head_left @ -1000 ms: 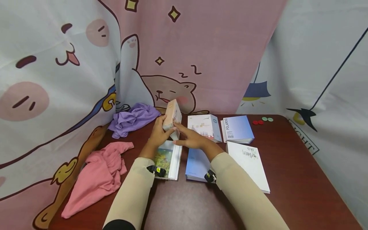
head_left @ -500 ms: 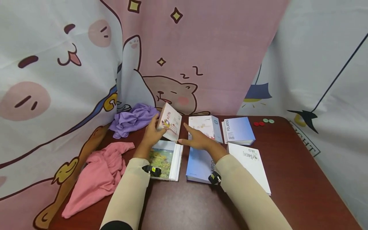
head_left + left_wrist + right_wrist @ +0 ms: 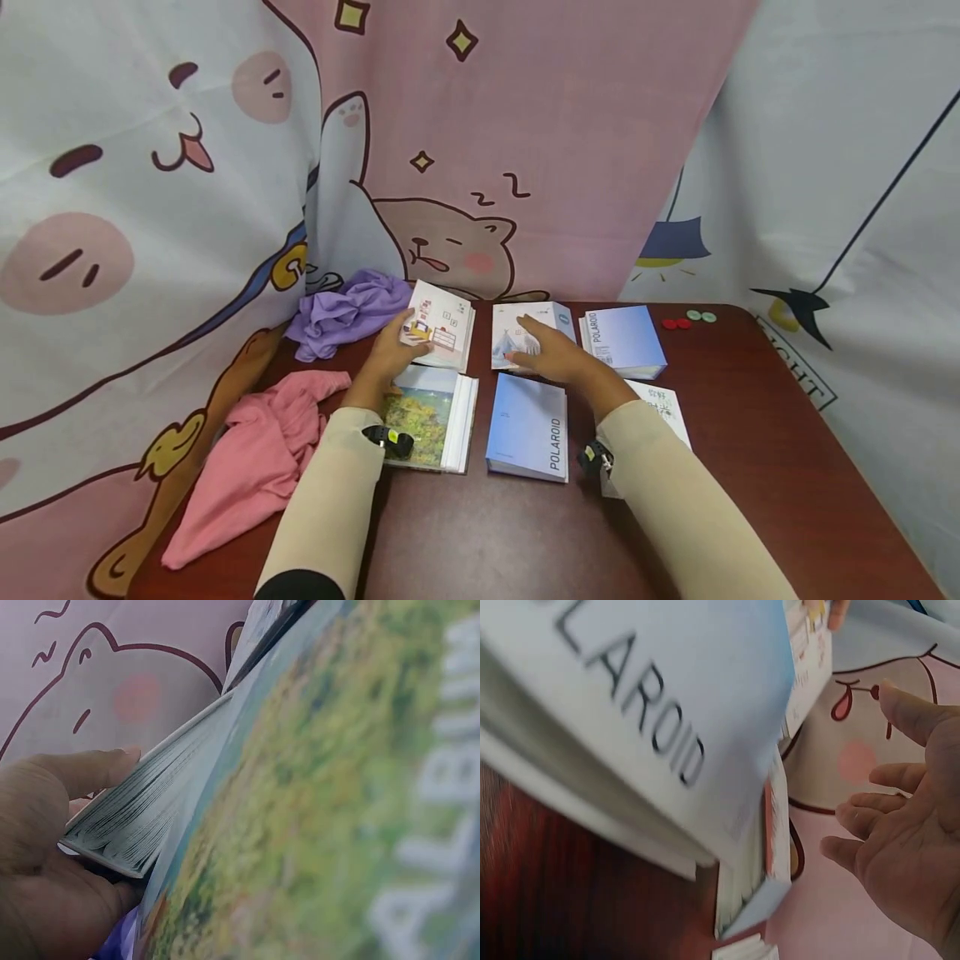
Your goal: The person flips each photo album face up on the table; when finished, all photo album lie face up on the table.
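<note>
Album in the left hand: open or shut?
Shut. The left hand grips the album; its front cover faces up in the head view, and the left wrist view shows the pages stacked under it.

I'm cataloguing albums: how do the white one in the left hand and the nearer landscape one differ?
The white album bears small drawings on a pale cover; the landscape album, a green-and-yellow scene with large ALBUM lettering. The left hand grips the white album, while the landscape album lies on the table, ungripped. The white album is farther back than the landscape album. Both are closed, printed covers in view.
</note>
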The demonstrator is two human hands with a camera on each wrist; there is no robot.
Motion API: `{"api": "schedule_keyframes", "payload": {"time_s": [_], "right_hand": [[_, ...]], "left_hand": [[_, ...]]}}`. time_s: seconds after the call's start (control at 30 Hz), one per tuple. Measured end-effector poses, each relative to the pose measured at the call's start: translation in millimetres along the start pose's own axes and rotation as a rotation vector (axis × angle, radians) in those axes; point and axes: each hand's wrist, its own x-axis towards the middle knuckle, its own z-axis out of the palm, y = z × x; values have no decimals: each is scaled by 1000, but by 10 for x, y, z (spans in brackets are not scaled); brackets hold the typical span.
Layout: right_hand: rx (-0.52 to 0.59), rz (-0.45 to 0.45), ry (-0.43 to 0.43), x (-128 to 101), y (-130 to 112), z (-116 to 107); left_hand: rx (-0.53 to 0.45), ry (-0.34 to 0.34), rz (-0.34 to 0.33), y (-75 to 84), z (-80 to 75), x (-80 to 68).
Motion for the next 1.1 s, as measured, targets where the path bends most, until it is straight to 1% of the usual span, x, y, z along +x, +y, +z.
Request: {"api": "schedule_keyframes", "payload": {"time_s": [0.1, 0.2, 0.33, 0.43, 0.53, 0.67, 0.83, 0.97, 1.1], "right_hand": [[-27, 9, 16, -35, 55, -91], [-60, 37, 22, -71, 99, -173], [-96, 77, 22, -107, 156, -268], [-114, 87, 17, -126, 183, -331], [-127, 101, 5, -134, 201, -371], [-150, 132, -11, -141, 226, -391], [-157, 137, -5, -159, 253, -409], [-127, 145, -5, -181, 249, -436], [-91, 193, -21, -184, 271, -458]], "left_hand": [[-5, -14, 20, -16, -8, 22], [-17, -39, -3, -34, -12, 33], [-31, -82, -54, -62, -18, 38], [-23, -115, -66, -82, -30, 44], [57, -138, -23, -112, -50, 61], [190, -150, 62, -157, -78, 99], [278, -171, 96, -157, -114, 110], [347, -157, 135, -80, -124, 86], [456, -126, 153, 116, -67, 31]]}}
